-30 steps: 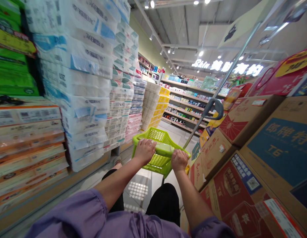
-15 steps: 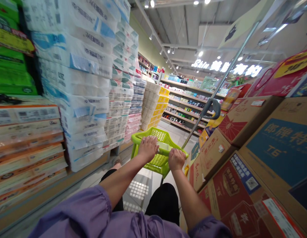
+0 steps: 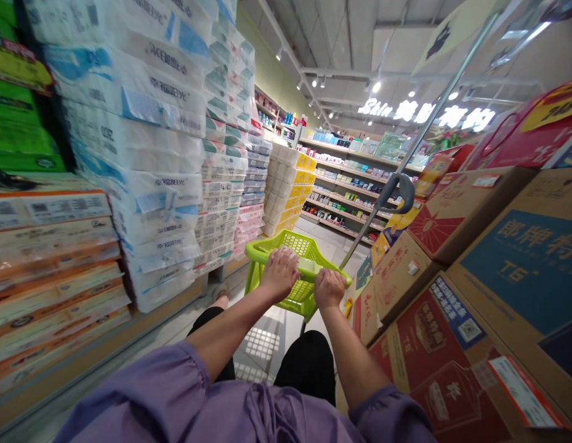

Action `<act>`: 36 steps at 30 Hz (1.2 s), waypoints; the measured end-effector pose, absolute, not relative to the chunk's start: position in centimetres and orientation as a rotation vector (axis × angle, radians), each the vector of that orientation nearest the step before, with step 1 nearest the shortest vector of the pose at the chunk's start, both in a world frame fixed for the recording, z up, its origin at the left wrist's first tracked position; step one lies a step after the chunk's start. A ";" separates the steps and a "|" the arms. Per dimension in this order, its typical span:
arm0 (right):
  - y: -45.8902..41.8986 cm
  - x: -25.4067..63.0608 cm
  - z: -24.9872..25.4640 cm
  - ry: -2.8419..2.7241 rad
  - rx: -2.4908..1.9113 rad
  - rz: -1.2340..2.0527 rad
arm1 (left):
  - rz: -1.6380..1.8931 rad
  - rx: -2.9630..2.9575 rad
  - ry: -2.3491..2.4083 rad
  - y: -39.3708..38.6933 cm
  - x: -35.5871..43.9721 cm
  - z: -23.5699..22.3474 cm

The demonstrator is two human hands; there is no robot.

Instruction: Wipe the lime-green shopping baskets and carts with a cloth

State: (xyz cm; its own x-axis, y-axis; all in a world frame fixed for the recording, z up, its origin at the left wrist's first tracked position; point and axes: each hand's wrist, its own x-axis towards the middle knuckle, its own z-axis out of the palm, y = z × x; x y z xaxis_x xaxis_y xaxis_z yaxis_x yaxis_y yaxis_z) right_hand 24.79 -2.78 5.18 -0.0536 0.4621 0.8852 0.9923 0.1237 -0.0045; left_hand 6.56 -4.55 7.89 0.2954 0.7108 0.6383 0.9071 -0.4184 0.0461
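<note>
A lime-green plastic shopping cart (image 3: 297, 242) stands right in front of me, its handle bar running across between my arms. My left hand (image 3: 281, 272) is closed over the bar left of its middle. Toward the bar's right end, my right hand (image 3: 330, 287) is wrapped round it too. Between the hands a pale plate on the handle shows. Through the holes of the mesh basket I make out nothing inside. My fingertips are partly hidden on the far side of the bar.
Stacked tissue packs (image 3: 161, 147) line the left side on a low platform. Cardboard cartons (image 3: 516, 246) rise close on the right, with a sign pole (image 3: 428, 117) leaning across the view. Ahead are yellow-and-white paper packs (image 3: 286, 187) and stocked shelves (image 3: 341, 184).
The view has shifted slightly, and the stacks at the left slide a little toward the edge. Both hands keep their hold on the cart's handle.
</note>
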 end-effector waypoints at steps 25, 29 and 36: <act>-2.7 25.1 4.9 -1.620 -1.429 -0.877 | -0.753 -2.301 -1.387 -4.4 7.1 8.1; -2.7 25.1 4.9 -1.617 -1.416 -0.920 | -0.772 -2.242 -1.533 -4.5 6.6 8.5; -2.7 25.0 5.0 -1.617 -1.432 -0.927 | -0.748 -2.342 -1.339 -4.9 6.6 8.5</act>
State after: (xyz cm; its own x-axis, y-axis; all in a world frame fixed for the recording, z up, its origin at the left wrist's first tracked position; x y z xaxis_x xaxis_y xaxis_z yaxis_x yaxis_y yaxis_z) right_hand 24.96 -2.72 5.03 -0.0714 0.4333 0.8984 0.9942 0.1032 0.0292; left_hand 6.64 -4.92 8.47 0.4169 0.6876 0.5945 0.8668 -0.4976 -0.0324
